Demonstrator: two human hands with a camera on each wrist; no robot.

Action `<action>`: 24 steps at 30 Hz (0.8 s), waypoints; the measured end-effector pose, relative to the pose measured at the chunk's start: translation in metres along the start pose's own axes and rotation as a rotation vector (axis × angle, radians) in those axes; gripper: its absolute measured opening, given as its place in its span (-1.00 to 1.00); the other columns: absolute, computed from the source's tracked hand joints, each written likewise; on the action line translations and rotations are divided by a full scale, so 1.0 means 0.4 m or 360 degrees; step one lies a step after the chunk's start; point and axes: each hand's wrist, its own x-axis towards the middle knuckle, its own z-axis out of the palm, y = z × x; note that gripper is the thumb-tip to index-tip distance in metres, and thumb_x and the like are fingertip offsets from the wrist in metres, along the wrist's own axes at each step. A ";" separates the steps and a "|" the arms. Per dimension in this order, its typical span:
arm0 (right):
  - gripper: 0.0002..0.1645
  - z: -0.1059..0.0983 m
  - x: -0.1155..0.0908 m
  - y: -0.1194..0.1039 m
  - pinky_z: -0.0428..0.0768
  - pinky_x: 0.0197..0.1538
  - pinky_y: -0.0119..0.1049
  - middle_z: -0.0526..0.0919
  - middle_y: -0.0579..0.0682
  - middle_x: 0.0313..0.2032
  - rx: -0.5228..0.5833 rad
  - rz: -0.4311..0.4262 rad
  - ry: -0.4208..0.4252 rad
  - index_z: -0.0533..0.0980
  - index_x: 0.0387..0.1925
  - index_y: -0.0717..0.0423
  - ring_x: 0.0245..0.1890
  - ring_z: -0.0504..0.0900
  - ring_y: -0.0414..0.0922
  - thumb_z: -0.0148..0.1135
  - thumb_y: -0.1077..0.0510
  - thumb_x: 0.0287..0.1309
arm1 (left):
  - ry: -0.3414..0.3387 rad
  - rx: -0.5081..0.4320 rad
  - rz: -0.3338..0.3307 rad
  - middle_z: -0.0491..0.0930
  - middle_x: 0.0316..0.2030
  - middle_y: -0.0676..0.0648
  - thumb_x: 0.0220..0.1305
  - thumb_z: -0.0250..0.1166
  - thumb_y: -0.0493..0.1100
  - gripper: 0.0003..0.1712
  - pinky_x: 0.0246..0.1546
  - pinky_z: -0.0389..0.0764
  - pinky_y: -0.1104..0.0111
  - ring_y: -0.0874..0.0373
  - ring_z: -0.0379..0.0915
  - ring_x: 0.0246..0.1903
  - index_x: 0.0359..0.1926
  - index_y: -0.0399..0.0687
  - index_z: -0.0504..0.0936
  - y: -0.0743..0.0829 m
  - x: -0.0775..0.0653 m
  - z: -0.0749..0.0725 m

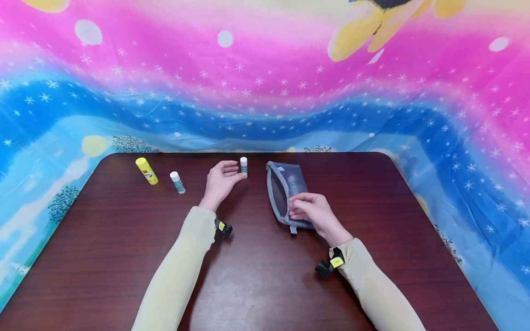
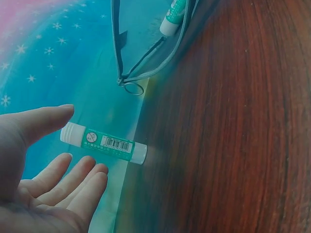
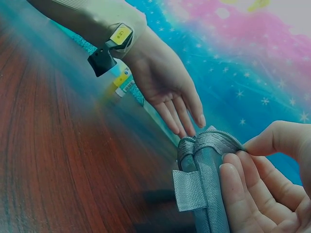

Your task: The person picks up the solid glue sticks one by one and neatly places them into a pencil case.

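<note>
Pinching the grey pouch (image 1: pixel 293 170) by its rim, seemingly to hold it agape, was the right hand (image 1: pixel 316 212), while the left hand (image 1: pixel 221 181) spread beside an upright glue stick (image 1: pixel 244 166)!

The left wrist view's top edge crops the pouch (image 2: pixel 117 43) and its glue stick (image 2: pixel 172 18)

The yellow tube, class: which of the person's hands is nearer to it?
Left. The left hand is apart from the yellow tube, to its right; the right hand is farther right, pinching the grey pouch.
</note>
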 end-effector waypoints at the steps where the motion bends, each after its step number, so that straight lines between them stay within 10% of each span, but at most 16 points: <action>1: -0.72 0.000 0.000 0.000 0.75 -0.22 -0.24 0.72 0.12 -0.37 -0.0004 0.0000 -0.0001 0.60 -0.06 0.51 -0.44 0.74 -0.10 0.26 0.32 0.30 | -0.0001 0.0004 -0.0001 0.65 0.07 -0.22 0.17 0.55 -0.19 -0.39 0.15 0.58 0.18 -0.07 0.63 0.06 0.22 -0.24 0.58 0.000 0.001 0.001; 24: -0.73 -0.001 -0.003 -0.002 0.75 -0.20 -0.22 0.71 0.13 -0.35 -0.0017 0.0012 -0.0010 0.61 -0.07 0.47 -0.43 0.74 -0.10 0.26 0.30 0.30 | -0.0036 0.0082 -0.0040 0.67 0.05 -0.22 0.18 0.53 -0.26 -0.46 0.07 0.62 0.21 -0.05 0.64 0.03 0.17 -0.24 0.61 -0.007 0.060 0.021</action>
